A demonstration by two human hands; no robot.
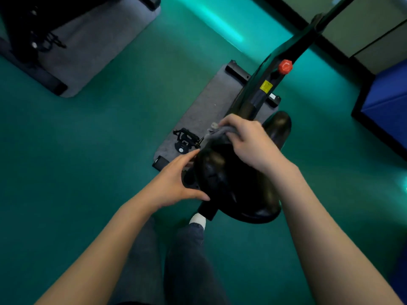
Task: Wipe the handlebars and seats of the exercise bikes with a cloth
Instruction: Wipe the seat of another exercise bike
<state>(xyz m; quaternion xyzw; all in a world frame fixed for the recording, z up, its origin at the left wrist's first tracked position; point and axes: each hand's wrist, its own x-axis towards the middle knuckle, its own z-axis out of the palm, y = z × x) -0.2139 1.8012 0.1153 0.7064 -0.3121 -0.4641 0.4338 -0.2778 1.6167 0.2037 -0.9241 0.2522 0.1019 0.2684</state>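
Note:
A black bike seat fills the middle of the head view, its narrow nose pointing away from me. My right hand presses a grey cloth onto the seat's nose, fingers curled over it. My left hand grips the seat's left edge, thumb under and fingers along the side. The bike's black frame rises up to the right with a red knob and a yellow sticker. The handlebars are not in view.
The bike stands on a grey mat over green carpet; a black pedal sticks out left. Another bike on a grey mat is at top left. A blue padded block lies at the right. My legs and white shoe are below.

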